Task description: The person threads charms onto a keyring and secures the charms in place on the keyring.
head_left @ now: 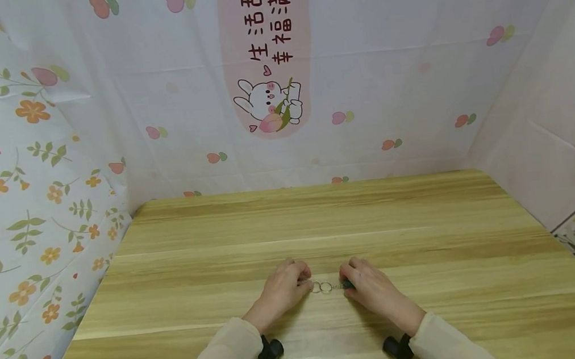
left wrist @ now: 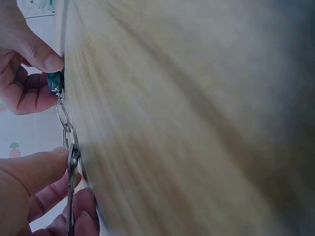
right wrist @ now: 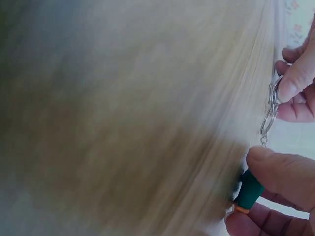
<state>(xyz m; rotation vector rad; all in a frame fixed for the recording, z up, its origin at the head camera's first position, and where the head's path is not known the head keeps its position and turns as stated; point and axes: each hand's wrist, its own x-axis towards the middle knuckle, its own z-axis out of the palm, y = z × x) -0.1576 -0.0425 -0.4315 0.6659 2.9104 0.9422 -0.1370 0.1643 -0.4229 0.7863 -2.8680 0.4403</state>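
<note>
My left hand (head_left: 283, 285) pinches a silver metal ring (left wrist: 72, 155) between thumb and fingers. A flat metal piece (left wrist: 70, 199), perhaps a key, hangs from that ring, partly hidden by the fingers. Linked to it is a second silver ring (head_left: 326, 293), which leads by a short chain (right wrist: 264, 140) to a dark green keychain charm (right wrist: 250, 189) with an orange end. My right hand (head_left: 375, 288) grips this charm between thumb and fingers. The linked rings stretch in the gap between both hands, just over the table.
The wooden table (head_left: 291, 219) spreads around and beyond the hands. A white cloth with printed tulips and a rabbit (head_left: 267, 101) hangs behind it. Flower-patterned cloth (head_left: 36, 184) covers the left side. A black wrist camera (head_left: 270, 351) is strapped under the left sleeve, another camera (head_left: 397, 350) under the right.
</note>
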